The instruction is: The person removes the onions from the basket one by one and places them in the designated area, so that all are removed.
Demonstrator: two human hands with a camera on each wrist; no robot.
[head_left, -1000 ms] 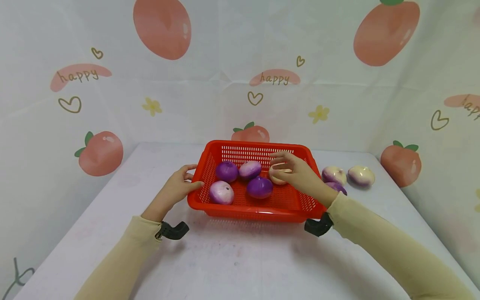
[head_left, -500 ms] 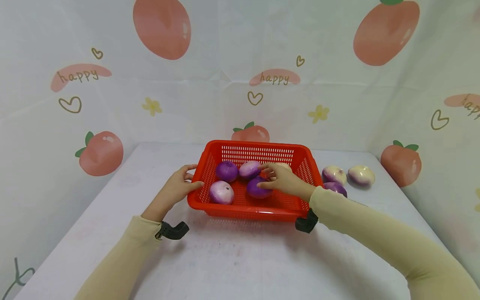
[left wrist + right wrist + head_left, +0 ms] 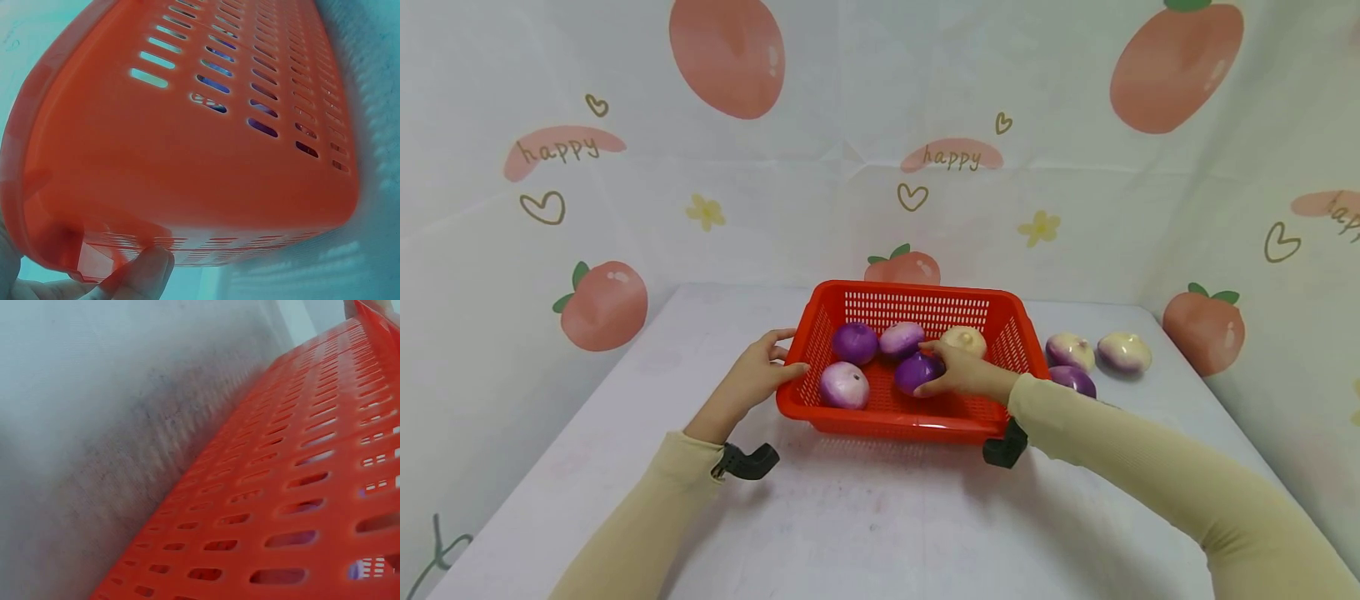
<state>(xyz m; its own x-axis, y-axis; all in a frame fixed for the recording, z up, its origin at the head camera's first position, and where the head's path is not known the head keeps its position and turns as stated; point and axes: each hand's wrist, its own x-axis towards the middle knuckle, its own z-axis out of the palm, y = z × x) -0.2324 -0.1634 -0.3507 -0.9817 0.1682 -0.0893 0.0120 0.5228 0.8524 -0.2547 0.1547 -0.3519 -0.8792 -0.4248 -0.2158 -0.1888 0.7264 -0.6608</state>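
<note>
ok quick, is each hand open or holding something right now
Left hand: holding the basket by its left edge.
Right hand: fingers round a dark onion inside it.

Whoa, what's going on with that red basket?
Someone's left hand grips the red basket at its left rim, while their right hand holds a dark purple onion inside it. Four other onions are in there too, and three onions lie on the table to its right.

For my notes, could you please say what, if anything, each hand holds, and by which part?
The left hand grips the red basket by its left rim; the right hand holds a dark purple onion around its right side.
</note>
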